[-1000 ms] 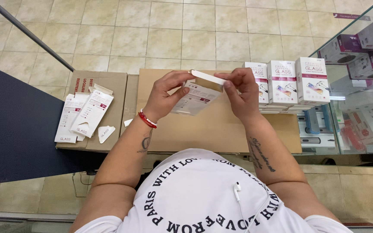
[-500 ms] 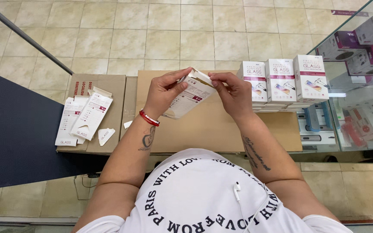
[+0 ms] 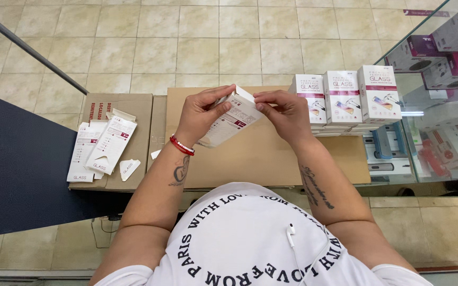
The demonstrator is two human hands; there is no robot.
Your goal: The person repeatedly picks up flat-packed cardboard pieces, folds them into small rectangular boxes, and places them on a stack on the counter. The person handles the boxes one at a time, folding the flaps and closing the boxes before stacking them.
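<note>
Left hand (image 3: 200, 114): just left of the frame's centre, fingers curled shut around the left edge of a white box (image 3: 232, 118), thumb reaching over its top end.
Right hand (image 3: 284, 111): just right of centre, fingertips pinched on the box's upper right end, the other fingers bent inward.
Box: slim, white, with a red mark, held tilted in the air between both hands above the cardboard surface (image 3: 261, 153), upper end to the right.
Wristband (image 3: 181, 145): red, on the left wrist.
Stacks (image 3: 343, 98): three piles of like white boxes with dark red bands, upper right of centre, just beside the right hand, at the cardboard's far right edge.
Flat sleeves (image 3: 102, 145): opened white packs and a small loose flap, left of centre, on a second brown carton (image 3: 133, 108).
Glass case (image 3: 441, 106): right edge, boxed goods inside.
Floor (image 3: 186, 37): beige tiles across the top.
</note>
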